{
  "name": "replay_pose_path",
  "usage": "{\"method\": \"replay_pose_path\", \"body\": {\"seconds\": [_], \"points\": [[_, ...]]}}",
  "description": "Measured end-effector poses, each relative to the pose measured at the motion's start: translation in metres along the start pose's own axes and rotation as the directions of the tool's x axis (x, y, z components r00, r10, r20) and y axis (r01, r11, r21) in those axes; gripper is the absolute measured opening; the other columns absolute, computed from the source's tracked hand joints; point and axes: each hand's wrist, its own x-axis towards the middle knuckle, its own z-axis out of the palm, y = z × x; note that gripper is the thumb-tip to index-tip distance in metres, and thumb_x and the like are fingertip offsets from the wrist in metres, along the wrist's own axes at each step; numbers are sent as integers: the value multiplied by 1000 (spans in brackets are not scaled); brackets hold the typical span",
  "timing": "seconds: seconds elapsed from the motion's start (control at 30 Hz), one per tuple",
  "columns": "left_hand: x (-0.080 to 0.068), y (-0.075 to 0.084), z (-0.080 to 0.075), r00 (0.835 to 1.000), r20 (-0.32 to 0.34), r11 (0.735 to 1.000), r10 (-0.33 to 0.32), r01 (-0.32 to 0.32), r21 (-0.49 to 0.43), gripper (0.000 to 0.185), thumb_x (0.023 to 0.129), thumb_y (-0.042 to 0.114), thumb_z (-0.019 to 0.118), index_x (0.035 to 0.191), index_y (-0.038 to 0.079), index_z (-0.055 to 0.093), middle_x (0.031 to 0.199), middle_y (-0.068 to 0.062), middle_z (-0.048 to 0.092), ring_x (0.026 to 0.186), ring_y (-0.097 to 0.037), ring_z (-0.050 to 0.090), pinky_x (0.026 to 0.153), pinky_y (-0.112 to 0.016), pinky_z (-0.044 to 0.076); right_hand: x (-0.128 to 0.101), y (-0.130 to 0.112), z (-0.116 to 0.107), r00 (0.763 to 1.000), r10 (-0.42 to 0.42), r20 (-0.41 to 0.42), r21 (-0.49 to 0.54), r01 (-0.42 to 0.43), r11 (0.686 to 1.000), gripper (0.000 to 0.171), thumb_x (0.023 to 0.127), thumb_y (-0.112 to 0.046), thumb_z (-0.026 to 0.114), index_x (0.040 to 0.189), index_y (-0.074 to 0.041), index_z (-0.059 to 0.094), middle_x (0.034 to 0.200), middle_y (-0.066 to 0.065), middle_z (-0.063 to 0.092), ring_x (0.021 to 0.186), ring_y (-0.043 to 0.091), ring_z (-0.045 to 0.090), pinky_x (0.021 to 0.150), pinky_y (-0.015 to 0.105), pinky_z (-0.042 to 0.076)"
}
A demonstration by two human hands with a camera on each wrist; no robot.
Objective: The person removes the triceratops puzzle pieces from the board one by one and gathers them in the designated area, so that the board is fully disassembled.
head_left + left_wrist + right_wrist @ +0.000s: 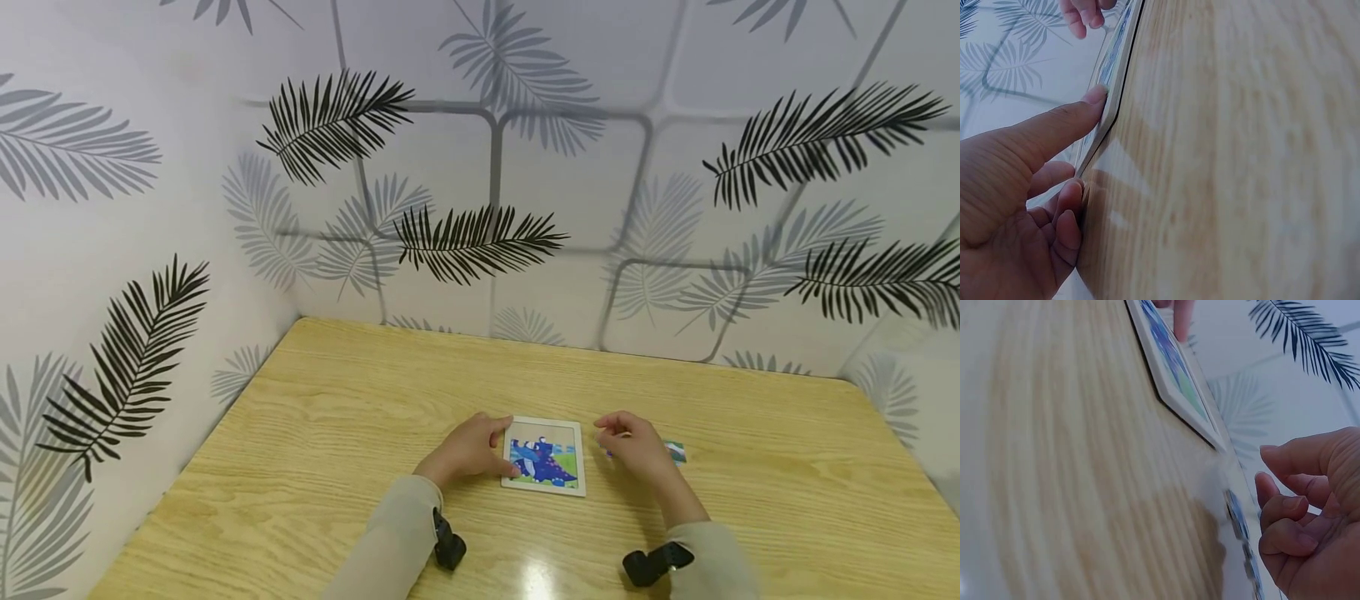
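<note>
A small square puzzle board [545, 457] lies flat on the wooden table [337, 433], near the front edge, between the person's two hands. It has a pale raised frame and a blue dinosaur picture inside, most of it already filled in.

The left hand [467, 452] rests just left of the board. From the left wrist view its thumb [1054, 128] lies out straight with the tip pressed against the board's rim [1110, 94], and the other fingers are loosely curled against the table, holding nothing. It looks like a steadying touch, not a grasp.

The right hand [633, 443] hovers just right of the board with its fingers curled inward; whether they pinch anything I cannot tell. Loose puzzle pieces [677, 451] lie on the table beside that hand, on the side away from the board, and show as thin flat chips [1238, 519] in the right wrist view.

I'd judge the board to be light, stiff and thin, likely to slide on this smooth, shiny tabletop if nudged, so pinning it at the rim makes sense. To lift it, the frame's edge is the place to take hold. The pieces look light and rigid too, lying flush with the table, best taken by fingertips at their edges.
</note>
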Motion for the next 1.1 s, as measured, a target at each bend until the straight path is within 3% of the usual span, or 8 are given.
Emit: {"method": "replay_pose_path", "body": {"seconds": [0.63,1.1], "points": [[-1,2,-1,1000,-11,1000,14,-14,18,85,65,36,79,137,16,40,76,0,35,65,-12,34,56,-24,26,-1,-32,55,992,-66,106,12,65,998,16,85,-13,62,100,-9,63,81,2,52,73,17,46,64,28,38],[1,-1,0,999,-5,998,48,-47,36,85,66,36,79,137,14,39,74,1,36,63,-12,32,55,-24,26,-1,-37,69,980,-119,158,-4,121,993,15,81,-8,65,96,-8,62,71,0,49,63,14,44,58,28,36]]}}
